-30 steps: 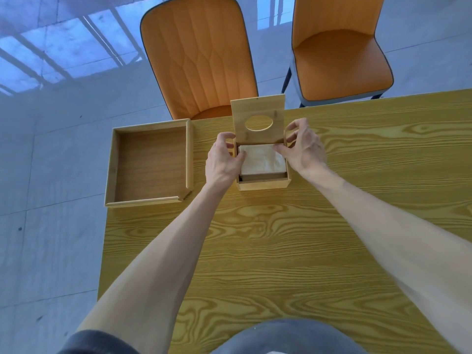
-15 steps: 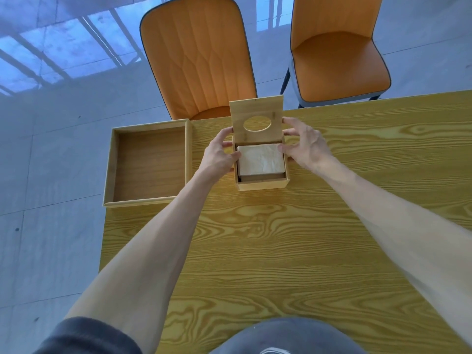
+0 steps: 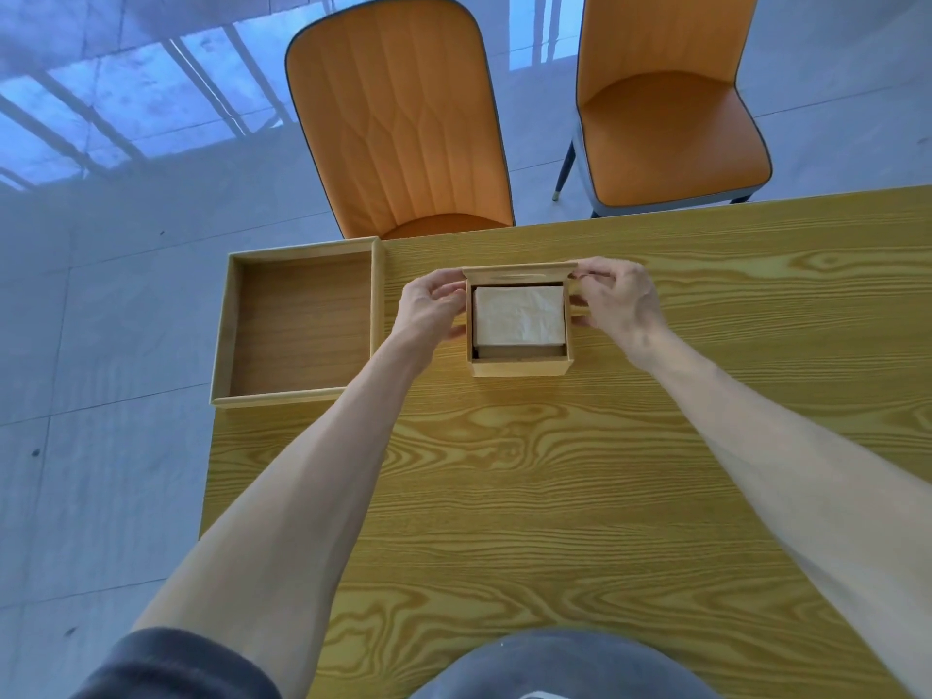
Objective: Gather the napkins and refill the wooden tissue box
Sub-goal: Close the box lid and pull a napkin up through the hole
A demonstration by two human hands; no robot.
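My left hand (image 3: 431,310) and right hand (image 3: 618,300) pinch the lid (image 3: 519,273) corners over the box (image 3: 522,366). Napkins (image 3: 519,315) lie inside. Tray (image 3: 224,325) overhangs the table (image 3: 555,496) edge, left.

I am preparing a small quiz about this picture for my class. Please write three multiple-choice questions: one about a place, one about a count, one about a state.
1. Where is the empty wooden tray?
A. On the table's left end, beside the tissue box
B. On a chair
C. On the floor

2. How many orange chairs stand behind the table?
A. One
B. Two
C. Four

3. In what state is the tissue box?
A. Shut
B. Empty
C. Open, with napkins inside

Answers:
1 A, it lies left of the box.
2 B, one chair and another.
3 C, white napkins show under the lid, which the left hand and right hand hold.
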